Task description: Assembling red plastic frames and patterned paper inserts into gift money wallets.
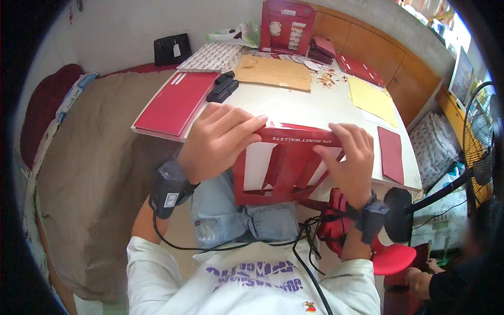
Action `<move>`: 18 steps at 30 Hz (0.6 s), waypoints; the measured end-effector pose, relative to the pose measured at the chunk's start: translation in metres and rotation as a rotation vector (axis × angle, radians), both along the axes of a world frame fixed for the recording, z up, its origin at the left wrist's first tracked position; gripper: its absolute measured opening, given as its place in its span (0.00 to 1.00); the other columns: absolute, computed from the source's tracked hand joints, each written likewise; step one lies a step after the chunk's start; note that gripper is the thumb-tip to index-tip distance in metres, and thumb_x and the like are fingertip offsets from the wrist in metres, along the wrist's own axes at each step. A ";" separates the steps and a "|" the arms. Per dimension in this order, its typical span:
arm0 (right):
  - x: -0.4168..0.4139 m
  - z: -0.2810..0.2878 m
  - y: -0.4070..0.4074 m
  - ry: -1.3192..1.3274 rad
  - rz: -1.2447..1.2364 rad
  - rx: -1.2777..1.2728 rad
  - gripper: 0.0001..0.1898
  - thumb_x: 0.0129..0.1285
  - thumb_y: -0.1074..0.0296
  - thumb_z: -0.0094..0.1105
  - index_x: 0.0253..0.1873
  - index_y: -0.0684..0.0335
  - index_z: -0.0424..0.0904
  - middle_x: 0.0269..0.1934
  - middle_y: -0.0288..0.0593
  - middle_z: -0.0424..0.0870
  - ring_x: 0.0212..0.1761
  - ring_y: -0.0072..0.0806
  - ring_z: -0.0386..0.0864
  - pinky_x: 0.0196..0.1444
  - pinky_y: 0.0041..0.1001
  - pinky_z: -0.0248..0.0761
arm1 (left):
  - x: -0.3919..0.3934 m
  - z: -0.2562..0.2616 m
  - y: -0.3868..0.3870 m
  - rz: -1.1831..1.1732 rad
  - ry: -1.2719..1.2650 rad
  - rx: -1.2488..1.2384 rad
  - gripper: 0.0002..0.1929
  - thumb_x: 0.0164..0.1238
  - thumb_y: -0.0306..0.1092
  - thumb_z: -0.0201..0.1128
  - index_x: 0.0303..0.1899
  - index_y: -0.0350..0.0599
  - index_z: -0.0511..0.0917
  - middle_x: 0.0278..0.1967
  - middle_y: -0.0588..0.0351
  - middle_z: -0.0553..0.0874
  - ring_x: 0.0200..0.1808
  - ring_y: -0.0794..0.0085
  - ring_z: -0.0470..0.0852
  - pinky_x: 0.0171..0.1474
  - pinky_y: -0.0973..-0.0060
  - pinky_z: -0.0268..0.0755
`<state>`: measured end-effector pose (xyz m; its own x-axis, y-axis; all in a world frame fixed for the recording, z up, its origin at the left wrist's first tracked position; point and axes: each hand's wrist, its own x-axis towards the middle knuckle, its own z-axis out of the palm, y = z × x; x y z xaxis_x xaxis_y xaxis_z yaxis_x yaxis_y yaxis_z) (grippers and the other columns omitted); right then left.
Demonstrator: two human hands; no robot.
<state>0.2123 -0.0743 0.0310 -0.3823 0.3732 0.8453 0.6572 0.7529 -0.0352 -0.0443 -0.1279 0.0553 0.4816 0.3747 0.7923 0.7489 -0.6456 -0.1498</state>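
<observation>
A red cardboard display box (293,167) with cut-out windows stands at the near edge of the white table, above my lap. My left hand (224,139) grips the left end of its printed top edge, fingers bent over the rim. At the right end, my right hand (348,157) pinches the same edge between thumb and fingers. Both wrists carry black strapped devices with cables. Left of the box lies a stack of flat red cardboard sheets (177,104), with a black object (223,89) beside it. A dark red card piece (390,154) lies to the right.
On the white table (271,100) are a brown cardboard sheet (273,73), yellow paper (372,100), paper scraps (327,78) and an upright red display box (286,27). A black fan (478,138) stands right. Another person's hands (421,275) show at lower right.
</observation>
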 end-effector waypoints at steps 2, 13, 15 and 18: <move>0.016 -0.003 0.003 0.101 0.072 -0.208 0.19 0.49 0.65 0.72 0.45 0.64 0.79 0.38 0.43 0.79 0.41 0.40 0.76 0.48 0.36 0.68 | -0.004 -0.002 -0.001 0.008 0.028 0.027 0.17 0.52 0.29 0.69 0.46 0.44 0.79 0.33 0.60 0.81 0.37 0.69 0.81 0.41 0.70 0.68; 0.010 -0.012 0.003 0.142 -0.021 -0.048 0.19 0.48 0.69 0.71 0.44 0.64 0.76 0.38 0.43 0.77 0.39 0.41 0.74 0.42 0.36 0.68 | 0.001 -0.009 0.005 0.122 -0.030 -0.034 0.10 0.54 0.27 0.67 0.38 0.44 0.76 0.35 0.59 0.81 0.37 0.66 0.80 0.41 0.68 0.67; 0.011 -0.010 0.002 0.091 -0.021 -0.023 0.18 0.48 0.68 0.71 0.43 0.63 0.76 0.38 0.42 0.77 0.39 0.40 0.74 0.41 0.35 0.68 | 0.002 -0.010 0.006 0.112 -0.092 -0.099 0.10 0.54 0.26 0.66 0.38 0.42 0.76 0.36 0.57 0.80 0.38 0.64 0.80 0.41 0.68 0.67; 0.011 -0.009 0.000 0.062 -0.021 -0.008 0.16 0.48 0.67 0.71 0.41 0.62 0.77 0.37 0.41 0.77 0.39 0.39 0.74 0.40 0.35 0.68 | 0.002 -0.013 0.004 0.048 -0.209 -0.242 0.10 0.56 0.23 0.64 0.40 0.40 0.75 0.40 0.52 0.80 0.41 0.59 0.80 0.43 0.68 0.69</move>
